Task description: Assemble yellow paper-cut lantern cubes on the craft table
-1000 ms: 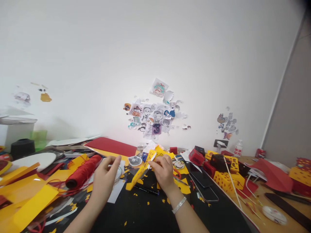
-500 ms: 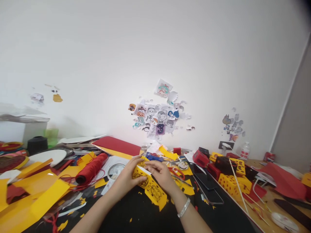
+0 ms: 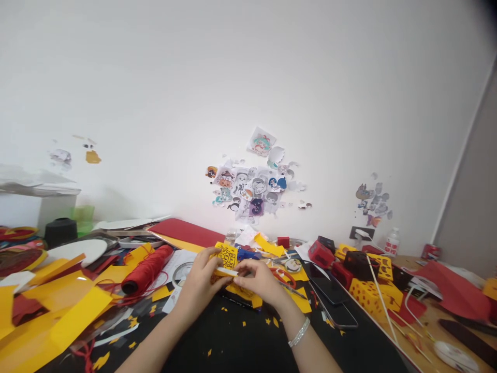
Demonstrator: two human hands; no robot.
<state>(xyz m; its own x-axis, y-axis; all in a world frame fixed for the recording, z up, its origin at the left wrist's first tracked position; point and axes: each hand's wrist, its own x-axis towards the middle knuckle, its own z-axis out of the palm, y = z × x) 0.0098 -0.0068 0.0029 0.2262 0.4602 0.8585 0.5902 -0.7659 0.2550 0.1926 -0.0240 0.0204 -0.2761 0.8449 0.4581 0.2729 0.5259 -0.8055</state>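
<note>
My left hand (image 3: pixel 202 277) and my right hand (image 3: pixel 258 282) hold a yellow cut-paper piece (image 3: pixel 227 255) with dark patterns between them, just above the black table surface. A pale strip along its near edge lies between my fingertips. The thumb and fingers of my left hand are closed on its left side. On the right side, my right thumb and fingers pinch that edge. Part of the piece is hidden by my hands. Just past my right hand lie scissors with red handles (image 3: pixel 285 278).
A red thread spool (image 3: pixel 147 269) and yellow paper sheets (image 3: pixel 79 321) lie at the left. To the right are a dark phone (image 3: pixel 326 284) and yellow spotted boxes (image 3: pixel 375 295). Small yellow scraps (image 3: pixel 275 321) dot the black mat (image 3: pixel 229 344).
The yellow paper piece has been turned: its long part that hung down toward the lower right is swung up, and its patterned face now stands behind my fingers.
</note>
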